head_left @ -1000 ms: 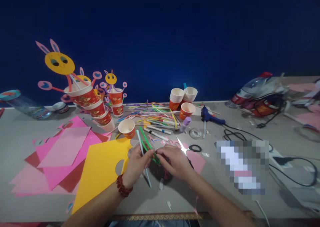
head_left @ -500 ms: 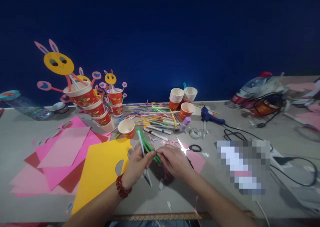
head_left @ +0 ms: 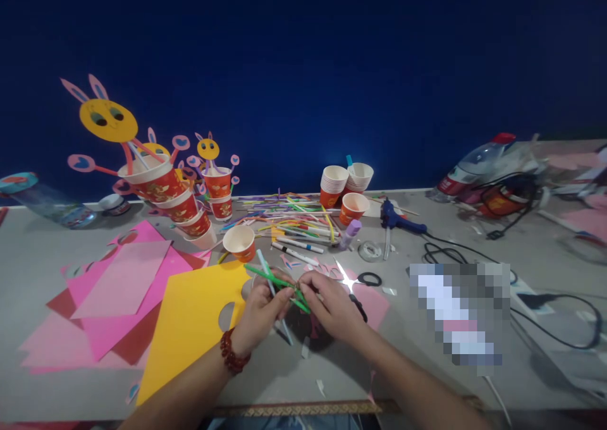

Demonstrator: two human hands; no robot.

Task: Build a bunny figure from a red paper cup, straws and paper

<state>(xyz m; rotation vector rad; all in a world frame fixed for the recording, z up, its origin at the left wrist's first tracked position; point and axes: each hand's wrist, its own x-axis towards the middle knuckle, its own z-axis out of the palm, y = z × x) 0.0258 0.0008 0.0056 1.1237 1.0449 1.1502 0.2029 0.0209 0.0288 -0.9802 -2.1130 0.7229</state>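
Green sticks cross a pale blue-white stick between my hands, low in the middle of the view. My left hand is closed around the crossing sticks, its thumb pointing right. The fingertips of my right hand pinch the green sticks beside that thumb. Part of the green bundle shows below the fingers; the pinched spot itself is too small to make out. Scissors lie open on pink paper just right of my right hand.
Yellow card and pink sheets spread left. Decorated cup figures stand behind them. A paper cup, markers and a pile of coloured sticks lie ahead. A blue glue gun with cable is at right.
The green sticks have turned, their upper ends swinging left and down across the pale stick. The pale stick has shifted slightly. Both hands stay close together.
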